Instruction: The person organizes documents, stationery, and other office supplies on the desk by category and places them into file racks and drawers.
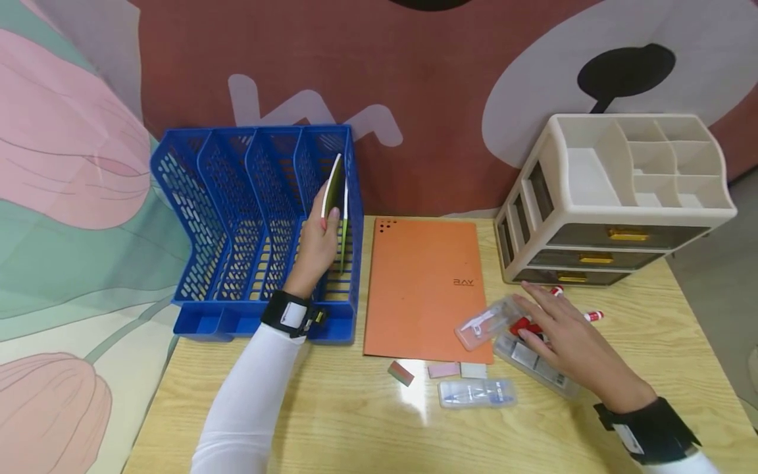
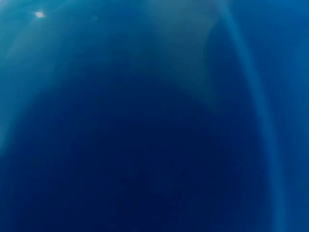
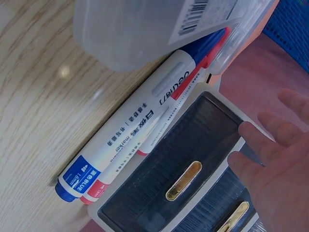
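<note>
My left hand (image 1: 316,247) grips a thin notebook (image 1: 333,187) with green inner sides, standing upright in the rightmost compartment of the blue file rack (image 1: 355,217). The left wrist view is a dark blue blur. My right hand (image 1: 571,336) is over the right part of the table with fingers extended and nothing gripped. Around it lie red-ended markers (image 1: 594,316), a clear case (image 1: 485,322) and a translucent box (image 1: 535,362). In the right wrist view a blue-capped whiteboard marker (image 3: 130,125) lies beside red ones, partly behind the box (image 3: 120,38).
An orange folder (image 1: 426,283) lies between the rack and a white drawer unit (image 1: 642,210) with gold handles. Near the folder's front edge are a red-green eraser (image 1: 401,373), a pink block (image 1: 443,370), a white block (image 1: 473,370) and a clear pen case (image 1: 477,393).
</note>
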Available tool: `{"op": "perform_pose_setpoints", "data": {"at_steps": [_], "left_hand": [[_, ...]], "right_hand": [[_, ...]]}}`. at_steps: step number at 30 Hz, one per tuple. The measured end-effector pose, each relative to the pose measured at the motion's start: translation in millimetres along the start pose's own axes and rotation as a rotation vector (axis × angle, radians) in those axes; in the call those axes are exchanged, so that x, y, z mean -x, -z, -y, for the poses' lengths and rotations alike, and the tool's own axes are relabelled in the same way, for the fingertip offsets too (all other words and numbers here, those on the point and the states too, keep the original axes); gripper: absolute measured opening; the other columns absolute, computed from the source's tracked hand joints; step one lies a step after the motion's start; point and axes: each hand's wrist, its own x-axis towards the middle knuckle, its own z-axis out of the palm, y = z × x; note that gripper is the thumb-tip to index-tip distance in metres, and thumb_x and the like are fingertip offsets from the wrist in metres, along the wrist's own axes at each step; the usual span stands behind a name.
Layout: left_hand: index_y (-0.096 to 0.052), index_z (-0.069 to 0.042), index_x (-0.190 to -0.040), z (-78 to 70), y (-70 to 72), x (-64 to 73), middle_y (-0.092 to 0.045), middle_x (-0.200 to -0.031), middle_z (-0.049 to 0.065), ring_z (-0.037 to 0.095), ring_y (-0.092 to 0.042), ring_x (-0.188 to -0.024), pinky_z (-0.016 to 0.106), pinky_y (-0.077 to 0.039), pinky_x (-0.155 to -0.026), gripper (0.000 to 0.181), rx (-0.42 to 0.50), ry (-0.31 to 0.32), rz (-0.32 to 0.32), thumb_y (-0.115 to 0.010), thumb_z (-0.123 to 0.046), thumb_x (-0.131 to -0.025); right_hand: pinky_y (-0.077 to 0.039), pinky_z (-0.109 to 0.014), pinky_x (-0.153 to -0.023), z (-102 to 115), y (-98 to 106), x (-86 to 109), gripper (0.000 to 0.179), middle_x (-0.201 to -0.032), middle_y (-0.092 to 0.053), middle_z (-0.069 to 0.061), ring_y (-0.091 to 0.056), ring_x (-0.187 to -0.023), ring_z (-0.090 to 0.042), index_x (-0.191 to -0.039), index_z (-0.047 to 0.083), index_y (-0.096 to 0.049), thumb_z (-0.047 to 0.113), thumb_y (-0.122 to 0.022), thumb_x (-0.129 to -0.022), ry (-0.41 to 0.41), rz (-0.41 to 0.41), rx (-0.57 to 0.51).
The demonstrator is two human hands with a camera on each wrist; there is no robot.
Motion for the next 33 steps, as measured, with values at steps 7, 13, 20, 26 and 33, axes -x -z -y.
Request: {"op": "perform_pose_setpoints", "data": {"at_steps": [7, 13, 20, 26, 33], "left_hand": [[-0.024, -0.018, -0.165, 5.1, -1.2, -2.9, -0.037, -0.164, 0.017, 0.033, -0.056, -0.131, 0.049, -0.054, -0.098, 0.065, 0.041, 0.021, 0.034, -0.045, -0.003, -0.106], [-0.025, -0.013, -0.164, 4.0, -0.7, -3.9, -0.037, -0.165, 0.012, 0.028, -0.056, -0.114, 0.036, -0.047, -0.091, 0.082, 0.11, 0.162, 0.056, -0.048, 0.01, -0.089], [-0.016, -0.01, -0.165, -0.3, 2.2, -3.1, -0.023, -0.172, 0.009, 0.028, -0.041, -0.142, 0.031, -0.042, -0.086, 0.09, 0.224, 0.22, 0.159, -0.048, 0.013, -0.084], [-0.008, -0.009, -0.166, -0.7, 0.9, -2.7, -0.009, -0.175, 0.007, 0.017, -0.012, -0.16, 0.033, -0.036, -0.112, 0.093, 0.286, 0.195, 0.247, -0.047, 0.017, -0.086], [-0.006, -0.009, -0.166, -2.7, 3.2, -0.6, -0.006, -0.175, 0.009, 0.017, -0.009, -0.16, 0.038, -0.046, -0.112, 0.094, 0.243, 0.17, 0.232, -0.046, 0.015, -0.084]], "right_hand": [[-0.019, -0.052, -0.129, 1.7, -1.0, 1.2, 0.073, -0.163, -0.038, -0.018, -0.044, -0.142, -0.044, -0.153, 0.015, -0.048, 0.029, -0.079, -0.089, -0.006, -0.004, -0.022], [-0.024, -0.055, -0.127, 4.1, -1.7, 1.2, 0.071, -0.163, -0.039, -0.017, -0.045, -0.141, -0.045, -0.152, 0.015, -0.05, 0.03, -0.08, -0.089, -0.02, -0.001, -0.035], [-0.037, -0.066, -0.115, 5.1, 0.1, 1.9, 0.07, -0.163, -0.039, -0.017, -0.046, -0.14, -0.045, -0.152, 0.015, -0.051, 0.03, -0.079, -0.089, -0.024, 0.005, -0.035], [-0.033, -0.06, -0.121, 4.1, 2.2, 1.8, 0.071, -0.163, -0.039, -0.018, -0.047, -0.139, -0.044, -0.152, 0.013, -0.051, 0.027, -0.08, -0.088, -0.003, -0.02, -0.019], [-0.029, -0.057, -0.124, 5.2, 3.4, 0.2, 0.074, -0.165, -0.036, -0.016, -0.045, -0.141, -0.043, -0.154, 0.013, -0.048, 0.027, -0.08, -0.089, -0.02, -0.009, -0.026]]}}
